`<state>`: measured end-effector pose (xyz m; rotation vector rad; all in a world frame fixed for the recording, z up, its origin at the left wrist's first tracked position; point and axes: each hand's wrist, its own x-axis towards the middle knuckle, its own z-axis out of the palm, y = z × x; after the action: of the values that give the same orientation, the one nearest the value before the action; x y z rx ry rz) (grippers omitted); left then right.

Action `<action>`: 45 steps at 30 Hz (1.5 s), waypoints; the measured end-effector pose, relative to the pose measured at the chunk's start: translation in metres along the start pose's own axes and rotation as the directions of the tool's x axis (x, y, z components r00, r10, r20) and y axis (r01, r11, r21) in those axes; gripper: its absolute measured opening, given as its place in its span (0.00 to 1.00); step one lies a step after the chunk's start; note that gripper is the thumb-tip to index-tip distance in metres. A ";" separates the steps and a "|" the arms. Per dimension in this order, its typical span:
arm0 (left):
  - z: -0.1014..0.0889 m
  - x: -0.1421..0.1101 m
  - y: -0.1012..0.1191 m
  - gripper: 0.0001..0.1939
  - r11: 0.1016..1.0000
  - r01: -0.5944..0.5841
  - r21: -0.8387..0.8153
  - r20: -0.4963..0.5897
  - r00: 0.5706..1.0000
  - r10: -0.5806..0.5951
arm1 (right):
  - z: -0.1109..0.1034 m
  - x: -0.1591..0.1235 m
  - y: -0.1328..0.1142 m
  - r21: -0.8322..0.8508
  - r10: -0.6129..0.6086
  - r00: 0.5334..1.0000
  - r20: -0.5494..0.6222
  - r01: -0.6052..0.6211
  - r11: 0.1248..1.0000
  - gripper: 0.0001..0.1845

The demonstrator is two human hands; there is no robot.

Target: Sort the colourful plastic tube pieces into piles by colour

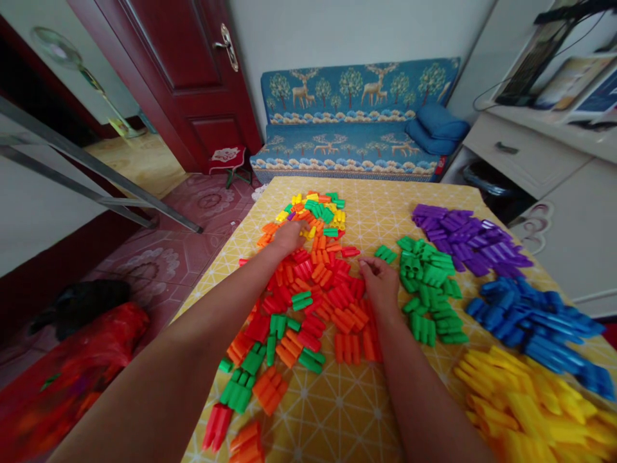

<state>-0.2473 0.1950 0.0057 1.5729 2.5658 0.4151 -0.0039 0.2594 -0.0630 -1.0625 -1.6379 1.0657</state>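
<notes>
My left hand (290, 235) reaches into the far part of a mixed pile of plastic building blocks, its fingers bent closed beside a yellow block (311, 232). What lies under those fingertips is hidden. At the pile's right edge is my right hand (380, 280), fingers slightly bent and apart, with nothing visible in them. Just beyond it are a red block (350, 251) and a green block (385, 253). Red and orange blocks (351, 316) fill most of the pile between my arms, with green blocks (238, 391) toward the near left.
Sorted heaps of green (429, 276), purple (470, 241), blue (535, 321) and yellow blocks (535, 405) cover the right side of the table (318, 418). A patterned sofa (347, 145) stands beyond. A red plastic bag (96, 366) lies left of the table.
</notes>
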 end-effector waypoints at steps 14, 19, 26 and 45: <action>-0.035 -0.035 0.038 0.11 0.885 -0.315 -0.344 -0.074 0.948 0.309 | -0.001 -0.012 -0.039 0.202 -0.178 0.934 0.311 0.118 0.972 0.20; -0.018 -0.034 0.026 0.20 0.958 -0.217 -0.186 -0.150 0.970 0.190 | 0.002 -0.013 -0.036 0.178 -0.171 0.921 0.351 0.113 0.977 0.17; 0.003 -0.021 0.005 0.25 0.986 -0.155 -0.059 0.057 0.986 0.158 | 0.003 -0.009 -0.029 0.141 -0.156 0.927 0.341 0.114 0.983 0.11; -0.018 -0.064 0.046 0.10 0.802 -0.314 -0.509 -0.075 0.944 0.322 | 0.001 -0.018 -0.052 0.288 -0.180 0.924 0.337 0.081 0.954 0.22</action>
<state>-0.1825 0.1551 0.0322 1.7585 1.9237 1.0208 -0.0105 0.2285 -0.0176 -0.5907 -1.7561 1.4076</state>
